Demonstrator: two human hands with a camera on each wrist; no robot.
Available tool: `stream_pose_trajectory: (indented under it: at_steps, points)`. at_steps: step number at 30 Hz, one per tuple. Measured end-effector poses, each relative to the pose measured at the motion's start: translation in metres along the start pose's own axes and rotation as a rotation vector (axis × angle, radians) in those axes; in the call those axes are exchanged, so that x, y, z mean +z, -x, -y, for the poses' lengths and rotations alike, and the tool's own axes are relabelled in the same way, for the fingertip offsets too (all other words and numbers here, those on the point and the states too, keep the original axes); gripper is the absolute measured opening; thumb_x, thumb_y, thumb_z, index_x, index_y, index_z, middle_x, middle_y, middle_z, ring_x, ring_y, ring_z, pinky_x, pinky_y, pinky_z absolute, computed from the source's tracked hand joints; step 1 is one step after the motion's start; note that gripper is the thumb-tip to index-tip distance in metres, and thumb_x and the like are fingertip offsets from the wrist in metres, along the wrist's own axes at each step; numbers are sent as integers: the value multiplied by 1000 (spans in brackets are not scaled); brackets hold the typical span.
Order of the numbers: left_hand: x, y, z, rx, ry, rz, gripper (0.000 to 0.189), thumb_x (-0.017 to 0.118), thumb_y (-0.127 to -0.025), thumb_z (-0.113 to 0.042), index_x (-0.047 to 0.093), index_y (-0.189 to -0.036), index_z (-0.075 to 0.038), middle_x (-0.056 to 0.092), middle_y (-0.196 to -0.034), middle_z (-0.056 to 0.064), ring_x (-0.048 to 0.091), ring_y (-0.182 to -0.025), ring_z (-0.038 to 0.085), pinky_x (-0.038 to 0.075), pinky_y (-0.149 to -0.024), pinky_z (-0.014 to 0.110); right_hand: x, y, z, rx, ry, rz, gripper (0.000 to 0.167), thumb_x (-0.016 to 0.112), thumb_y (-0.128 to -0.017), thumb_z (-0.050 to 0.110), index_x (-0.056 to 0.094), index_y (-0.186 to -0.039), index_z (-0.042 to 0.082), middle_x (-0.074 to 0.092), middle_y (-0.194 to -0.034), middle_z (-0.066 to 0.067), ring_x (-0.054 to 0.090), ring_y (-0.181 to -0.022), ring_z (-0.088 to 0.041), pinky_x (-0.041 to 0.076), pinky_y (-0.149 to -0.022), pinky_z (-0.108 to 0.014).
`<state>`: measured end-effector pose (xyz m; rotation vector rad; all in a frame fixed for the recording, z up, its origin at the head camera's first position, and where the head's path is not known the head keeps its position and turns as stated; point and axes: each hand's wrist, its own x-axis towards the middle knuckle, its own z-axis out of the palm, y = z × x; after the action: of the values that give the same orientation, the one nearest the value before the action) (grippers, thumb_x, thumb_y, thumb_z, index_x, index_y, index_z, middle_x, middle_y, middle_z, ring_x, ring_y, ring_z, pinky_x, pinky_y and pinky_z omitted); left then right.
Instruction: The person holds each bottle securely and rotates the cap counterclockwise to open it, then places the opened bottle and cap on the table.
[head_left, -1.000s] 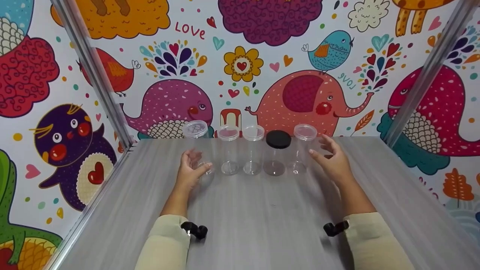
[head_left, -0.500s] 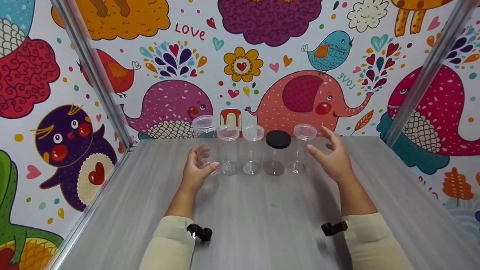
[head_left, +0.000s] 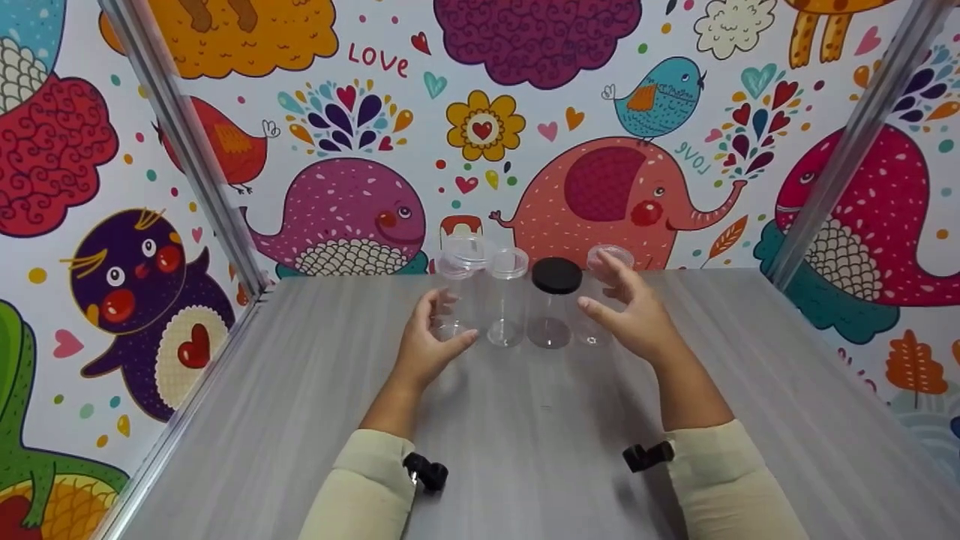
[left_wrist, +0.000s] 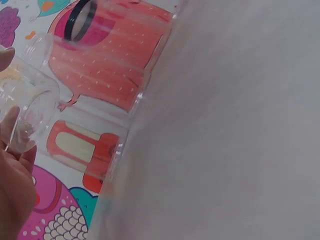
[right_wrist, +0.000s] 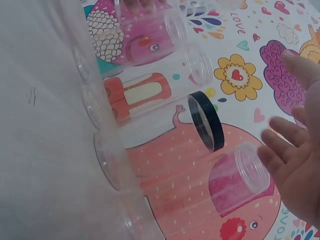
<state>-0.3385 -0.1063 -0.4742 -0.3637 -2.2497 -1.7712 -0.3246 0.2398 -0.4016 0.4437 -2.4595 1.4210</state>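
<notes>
My left hand (head_left: 429, 341) grips a clear plastic jar (left_wrist: 35, 107), its fingers and thumb around the body in the left wrist view. In the head view that jar overlaps the clear jar (head_left: 450, 279) behind it, and I cannot tell whether they touch. Another clear jar (head_left: 505, 300) stands just to the right. After it comes a clear jar with a black lid (head_left: 556, 276). My right hand (head_left: 641, 319), fingers extended, is beside the rightmost clear jar (right_wrist: 252, 170) and partly hides it in the head view. Contact there is unclear.
The jars stand in a row near the back edge of the grey table (head_left: 510, 465). Behind them rises a wall (head_left: 480, 45) printed with colourful animals. Metal posts (head_left: 191, 142) flank the table's back corners.
My left hand has carried its jar rightward, from the left end of the row to in front of the adjacent jar. My right hand has shifted left, across the rightmost jar.
</notes>
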Motion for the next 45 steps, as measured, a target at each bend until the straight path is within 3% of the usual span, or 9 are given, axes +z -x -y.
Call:
stream_pose_trajectory:
  at_steps: [4, 11, 18, 29, 31, 36, 40, 45]
  points:
    - [13, 1, -3, 6, -44, 14, 86, 94, -81, -37, 46, -152, -28, 60, -148, -5, 55, -140, 25, 46, -124, 53, 7, -3, 3, 20, -11, 50, 83, 82, -93, 42, 40, -164, 33, 51, -166, 0, 50, -154, -26, 47, -123, -54]
    - [29, 2, -7, 13, -111, 14, 88, 95, -80, -33, 47, -154, -24, 61, -149, -5, 55, -140, 23, 45, -125, 52, 17, -7, 9, 15, -44, 50, 77, 82, -93, 43, 45, -161, 36, 55, -161, 3, 56, -148, -24, 50, -120, -52]
    - [43, 1, -9, 16, -149, 19, 90, 96, -78, -37, 49, -154, -25, 61, -150, -5, 55, -141, 22, 47, -123, 54, 21, -11, 13, -5, -100, 55, 75, 79, -95, 43, 47, -161, 27, 55, -162, 0, 55, -148, -27, 50, -120, -55]
    - [57, -4, -14, 18, -213, -23, 90, 95, -76, -40, 51, -153, -26, 61, -148, -5, 54, -140, 21, 49, -120, 56, 38, -22, 18, -20, -229, -53, 62, 79, -97, 33, 56, -154, 24, 62, -152, -5, 60, -139, -27, 50, -116, -52]
    - [56, -4, -15, 16, -241, -26, 91, 95, -76, -43, 51, -153, -28, 61, -148, -5, 54, -139, 19, 49, -120, 56, 39, -22, 19, -21, -237, -63, 61, 79, -96, 31, 57, -153, 24, 62, -150, -5, 61, -136, -26, 53, -113, -44]
    - [55, -6, -13, 25, -315, -8, 91, 94, -77, -46, 51, -155, -28, 62, -149, -4, 55, -140, 20, 50, -119, 55, 39, -21, 18, -8, -185, -53, 59, 80, -95, 36, 60, -149, 24, 65, -144, -6, 64, -129, -26, 57, -100, -26]
    - [55, -5, -12, 24, -361, 23, 90, 94, -77, -44, 52, -155, -28, 61, -152, -2, 54, -143, 23, 50, -119, 57, 41, -20, 11, 4, -118, -47, 58, 81, -94, 39, 63, -147, 24, 64, -140, -8, 63, -121, -28, 58, -98, -35]
    - [52, -7, -10, 40, -423, 43, 89, 95, -77, -43, 53, -154, -27, 60, -155, 0, 54, -144, 25, 49, -120, 57, 44, -20, 8, 20, -55, -55, 51, 80, -94, 44, 69, -140, 24, 64, -139, -9, 61, -112, -26, 59, -91, -34]
